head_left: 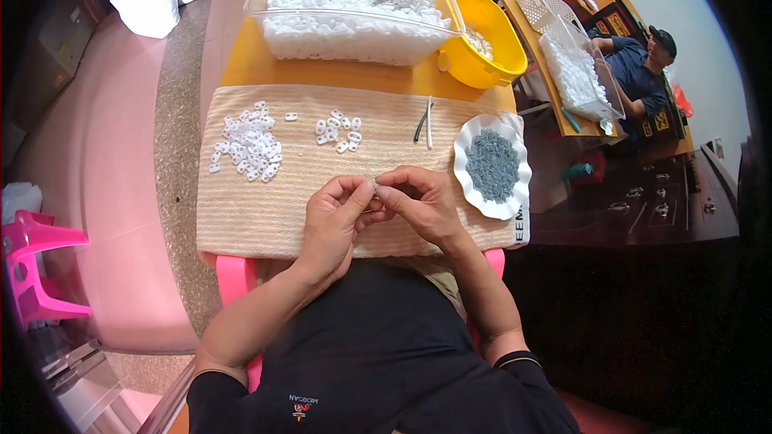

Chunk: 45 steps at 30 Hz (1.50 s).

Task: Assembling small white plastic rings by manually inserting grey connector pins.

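Observation:
My left hand [336,217] and my right hand [422,202] meet fingertip to fingertip over a beige striped cloth [241,217], pinching one small white plastic piece [375,186] between them. Most of that piece is hidden by my fingers. On the cloth beyond my hands lie a larger pile of small white plastic pieces [249,145] at the left and a smaller group of white pieces [339,133] near the middle. A white scalloped dish [515,197] holding small grey parts [491,163] sits just right of my right hand.
A clear bin [265,0] heaped with white pieces and a yellow bowl [494,20] stand at the table's far side. Two thin sticks [425,122] lie on the cloth. Another person [643,64] sits at the right. A pink stool [36,273] stands left.

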Tool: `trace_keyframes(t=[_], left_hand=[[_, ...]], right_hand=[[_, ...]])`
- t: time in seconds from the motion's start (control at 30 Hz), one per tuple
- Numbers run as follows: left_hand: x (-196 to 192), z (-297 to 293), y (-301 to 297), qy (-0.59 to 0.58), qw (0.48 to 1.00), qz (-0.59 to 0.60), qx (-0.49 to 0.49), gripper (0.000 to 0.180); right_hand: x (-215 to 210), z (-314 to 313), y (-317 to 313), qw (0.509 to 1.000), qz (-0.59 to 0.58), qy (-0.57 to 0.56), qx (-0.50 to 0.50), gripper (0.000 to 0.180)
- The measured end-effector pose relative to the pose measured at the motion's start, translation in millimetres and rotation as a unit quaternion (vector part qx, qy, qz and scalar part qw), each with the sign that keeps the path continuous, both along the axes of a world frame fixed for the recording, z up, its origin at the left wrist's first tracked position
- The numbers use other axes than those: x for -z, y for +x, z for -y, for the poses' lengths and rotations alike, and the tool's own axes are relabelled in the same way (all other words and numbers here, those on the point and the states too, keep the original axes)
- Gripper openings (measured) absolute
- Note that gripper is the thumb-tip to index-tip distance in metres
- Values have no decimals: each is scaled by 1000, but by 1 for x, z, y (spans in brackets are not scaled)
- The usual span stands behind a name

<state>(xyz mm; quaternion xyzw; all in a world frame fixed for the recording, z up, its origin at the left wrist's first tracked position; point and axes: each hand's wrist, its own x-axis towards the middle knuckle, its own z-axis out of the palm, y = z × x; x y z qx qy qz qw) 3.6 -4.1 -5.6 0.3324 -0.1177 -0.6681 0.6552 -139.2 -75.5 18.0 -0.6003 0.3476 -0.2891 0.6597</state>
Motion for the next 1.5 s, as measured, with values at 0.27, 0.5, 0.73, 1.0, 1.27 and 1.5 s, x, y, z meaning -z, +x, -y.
trace_keyframes(t=[0.27, 0.5, 0.73, 1.0, 1.27, 1.5], left_hand=[[1, -1, 1, -7, 1000, 13, 11, 12], [-2, -2, 2, 0, 999, -9, 43, 20], [-4, -5, 0, 8, 994, -18, 110, 26], [-4, 0, 3, 31, 993, -12, 116, 22], [-2, -1, 2, 57, 994, 8, 97, 22], [3, -1, 0, 63, 996, 5, 65, 22]], right_hand=[[-5, -4, -4, 997, -2, -74, -39, 17], [2, -4, -10, 996, 9, -88, -8, 18], [-3, -5, -15, 999, 9, -6, 38, 12], [-10, 16, -64, 972, -97, -168, 136, 7], [-6, -1, -85, 928, -219, -295, 62, 13], [-12, -10, -69, 884, -287, -369, -4, 18]])
